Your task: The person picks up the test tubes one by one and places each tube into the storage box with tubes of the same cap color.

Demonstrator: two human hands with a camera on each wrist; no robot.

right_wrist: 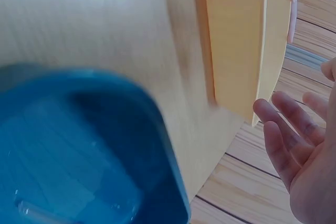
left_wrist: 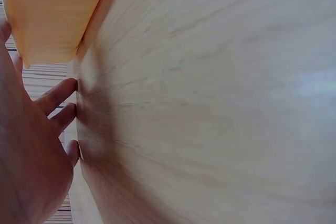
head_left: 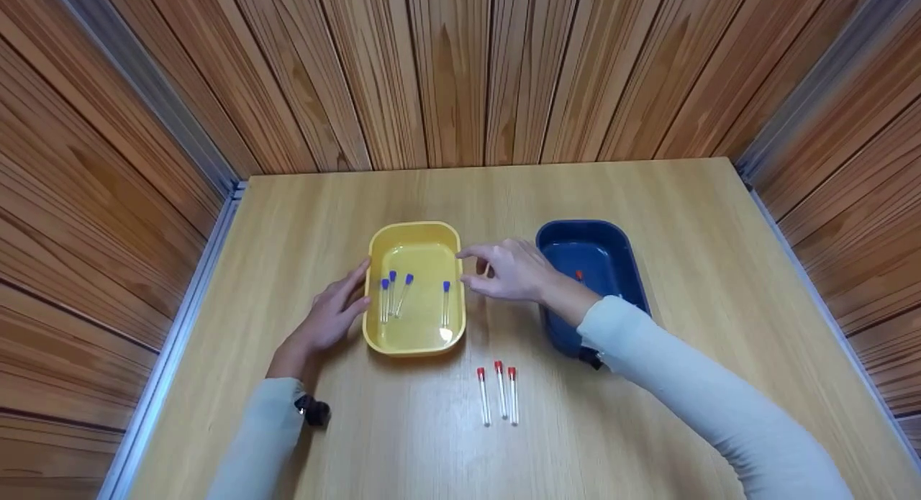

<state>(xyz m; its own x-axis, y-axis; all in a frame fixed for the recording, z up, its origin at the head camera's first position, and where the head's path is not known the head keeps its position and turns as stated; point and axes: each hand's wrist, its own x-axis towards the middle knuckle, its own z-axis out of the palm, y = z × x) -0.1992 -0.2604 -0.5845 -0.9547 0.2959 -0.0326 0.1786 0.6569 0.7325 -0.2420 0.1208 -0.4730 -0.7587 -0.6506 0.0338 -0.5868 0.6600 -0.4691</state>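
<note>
My left hand (head_left: 333, 314) rests against the left side of a yellow tray (head_left: 414, 347), its fingers spread and fairly straight. In the left wrist view, the lower fingers (left_wrist: 64, 116) reach down near the tabletop beside the tray wall. My right hand (head_left: 512, 270) is at the opposite side, fingertips right at the tray's right rim. The right wrist view shows its loosely extended fingers (right_wrist: 289, 127) with nothing between them. Inside the tray lie several clear tubes with purple caps (head_left: 446, 302), three grouped on the left and one on the right.
A dark blue tray (head_left: 584, 234) stands to the right, partly hidden under the right forearm; a red cap (head_left: 578, 275) shows inside. Three red-capped tubes (head_left: 499, 392) lie on the wooden table (head_left: 403, 435) in front. Wood-panelled walls (head_left: 446, 75) enclose the table.
</note>
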